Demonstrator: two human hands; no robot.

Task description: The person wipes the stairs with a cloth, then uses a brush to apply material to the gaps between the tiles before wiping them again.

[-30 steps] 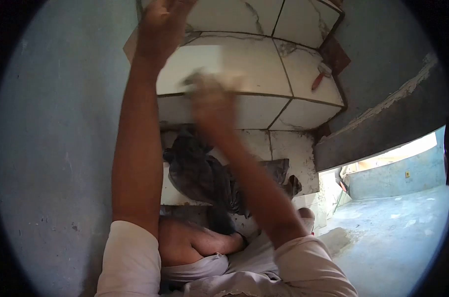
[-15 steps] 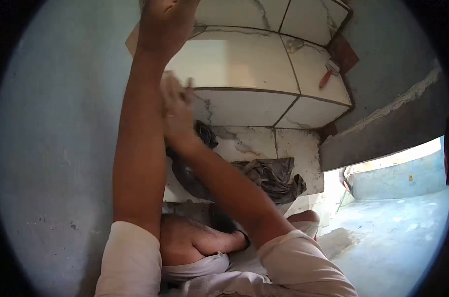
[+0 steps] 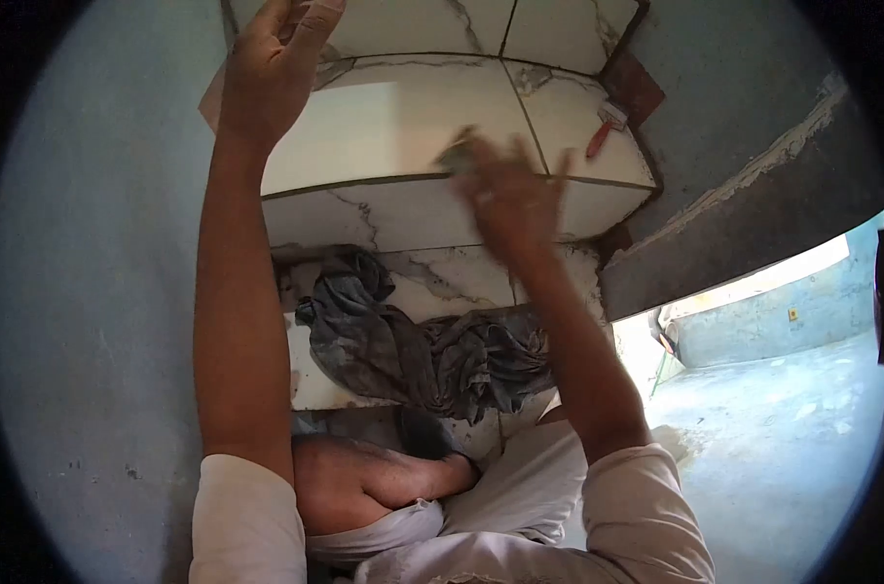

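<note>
My right hand (image 3: 513, 200) is over the front edge of a white marbled tile step (image 3: 345, 136), blurred by motion. Between its thumb and forefinger is a small greenish-brown piece (image 3: 456, 154), too smeared to name; the other fingers spread apart. Up at the top left, beside the blue wall, my left hand (image 3: 272, 73) is partly cut off by the frame edge. Its visible fingers curl inward, and whatever they may hold is hidden. A crumpled dark grey cloth (image 3: 393, 341) lies on the lower step, below both hands.
A scraper with a red handle (image 3: 598, 139) lies at the right end of the tiled step. The blue wall (image 3: 101, 292) rises close on the left. A dark grey ledge (image 3: 734, 238) runs along the right, above a bright floor (image 3: 773, 438). My bent leg (image 3: 364, 477) is below.
My right hand has swung right, from beside my left forearm to over the step's middle. My left hand has shifted slightly left in view. More of the grey cloth shows.
</note>
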